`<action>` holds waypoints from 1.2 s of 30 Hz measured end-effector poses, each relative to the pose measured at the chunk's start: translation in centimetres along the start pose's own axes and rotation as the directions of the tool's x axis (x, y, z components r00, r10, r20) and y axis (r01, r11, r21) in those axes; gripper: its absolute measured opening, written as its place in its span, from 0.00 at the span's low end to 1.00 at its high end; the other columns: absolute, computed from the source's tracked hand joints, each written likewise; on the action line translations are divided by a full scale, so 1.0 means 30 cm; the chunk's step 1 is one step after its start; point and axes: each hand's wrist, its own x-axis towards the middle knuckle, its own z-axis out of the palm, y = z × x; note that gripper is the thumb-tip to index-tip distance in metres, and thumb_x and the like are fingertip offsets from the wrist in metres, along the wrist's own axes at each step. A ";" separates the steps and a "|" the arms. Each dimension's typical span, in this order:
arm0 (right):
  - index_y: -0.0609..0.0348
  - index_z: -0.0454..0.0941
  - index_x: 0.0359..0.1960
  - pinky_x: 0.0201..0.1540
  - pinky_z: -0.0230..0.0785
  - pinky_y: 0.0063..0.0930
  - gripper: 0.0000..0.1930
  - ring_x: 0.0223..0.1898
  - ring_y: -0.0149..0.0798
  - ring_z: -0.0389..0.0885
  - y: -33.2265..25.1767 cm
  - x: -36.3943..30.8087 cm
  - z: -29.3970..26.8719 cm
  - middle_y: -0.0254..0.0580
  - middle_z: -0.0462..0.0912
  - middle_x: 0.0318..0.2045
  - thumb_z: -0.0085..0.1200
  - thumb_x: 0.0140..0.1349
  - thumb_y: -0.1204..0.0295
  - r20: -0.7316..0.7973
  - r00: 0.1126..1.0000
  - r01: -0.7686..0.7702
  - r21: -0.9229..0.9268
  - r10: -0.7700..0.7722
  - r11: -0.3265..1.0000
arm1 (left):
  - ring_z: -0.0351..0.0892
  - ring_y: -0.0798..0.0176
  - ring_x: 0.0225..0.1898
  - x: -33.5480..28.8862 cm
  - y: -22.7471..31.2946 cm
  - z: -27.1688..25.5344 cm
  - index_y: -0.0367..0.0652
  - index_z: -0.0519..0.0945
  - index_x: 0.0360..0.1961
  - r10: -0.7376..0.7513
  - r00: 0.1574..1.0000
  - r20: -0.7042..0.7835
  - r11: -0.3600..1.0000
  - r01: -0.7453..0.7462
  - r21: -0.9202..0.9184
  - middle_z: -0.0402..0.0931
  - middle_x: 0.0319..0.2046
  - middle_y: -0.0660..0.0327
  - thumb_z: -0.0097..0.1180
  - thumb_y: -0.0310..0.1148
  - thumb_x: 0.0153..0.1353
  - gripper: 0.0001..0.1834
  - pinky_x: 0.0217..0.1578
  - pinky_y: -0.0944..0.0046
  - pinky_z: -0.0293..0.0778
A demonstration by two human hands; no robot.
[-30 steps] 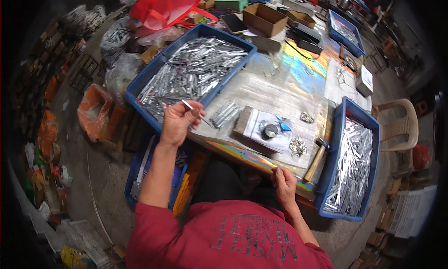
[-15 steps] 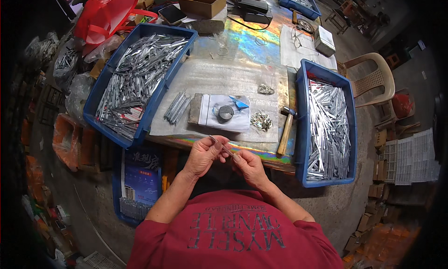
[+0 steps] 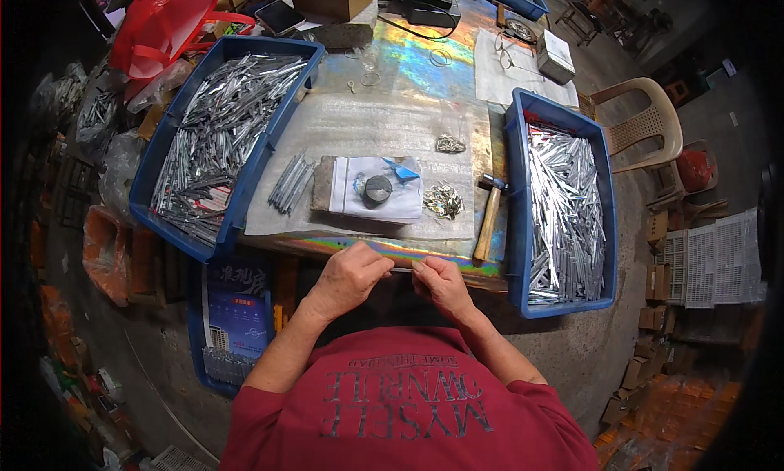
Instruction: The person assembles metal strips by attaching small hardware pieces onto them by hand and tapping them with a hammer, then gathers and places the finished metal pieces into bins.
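A: What are the hands doing?
B: Both are clenched. The left hand has its fingers curled in, and the right hand faces it, just beside it.

A: Holding anything?
B: A thin metal strip. A short bright length bridges the gap between the two fists; its ends are hidden in the fingers, so I can't tell how long it is.

A: Are they over the table?
B: No, just on the near side of its edge, above the lap.

A: What lies straight beyond them?
B: A block topped with white paper. A dark round piece sits on the paper, with a blue scrap behind it.

A: And left of that?
B: A loose row of strips, beyond the left hand, then a large blue tray heaped with more.

A: On the other side?
B: Beyond the right hand, a pile of small silvery pieces. Farther right, a hammer lies with its wooden handle toward the person, near a second tray, also full of strips.
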 end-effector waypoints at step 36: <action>0.63 0.70 0.30 0.26 0.62 0.19 0.04 0.23 0.26 0.67 0.029 0.101 -0.069 0.35 0.71 0.20 0.46 0.54 0.76 -0.268 0.891 0.247 -0.391 -0.367 0.886 | 0.67 0.80 0.18 -0.032 -0.009 0.059 0.37 0.75 0.30 -0.663 0.697 0.273 0.073 0.423 -0.903 0.72 0.20 0.66 0.53 0.29 0.51 0.07 0.13 0.83 0.58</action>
